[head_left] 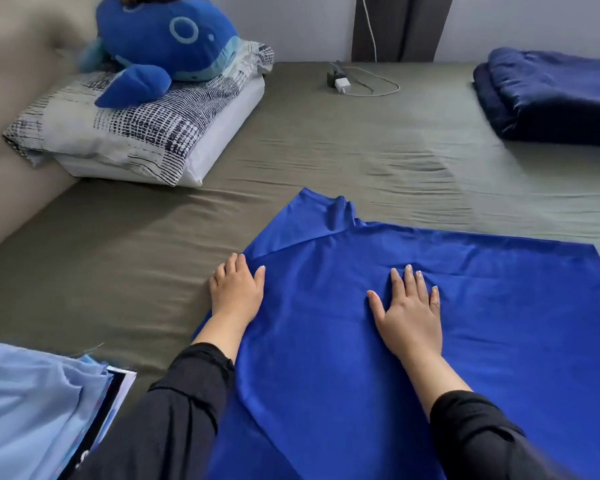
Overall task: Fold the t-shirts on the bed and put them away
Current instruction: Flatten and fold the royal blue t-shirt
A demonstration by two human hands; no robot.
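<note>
- Head view: a royal-blue t-shirt (395,306) lies spread across the near half of the olive-green bed sheet (136,271), one sleeve poking up toward the far side.
- The left hand (236,289) lies flat at the shirt's left edge, fingers straight and close together, fingertips on the fabric and the outer side of the palm over the sheet.
- The right hand (409,306) presses palm-down in the middle of the shirt, fingers straight and spread wide (small creases fan out from the fingertips).
- Both forearms come in from the bottom in black sleeves (194,393).
- Bottom left, a heap of light-blue cloth (32,403) sits on the bed, with a black-and-white edge of something just beside it (cannot tell what).
- Far left, a blue whale plush (167,39) rests on a patterned pillow (136,123).
- Far right, a folded navy blanket (551,95).
- At the back, a white charger (342,85) with its cable looped on the sheet.
</note>
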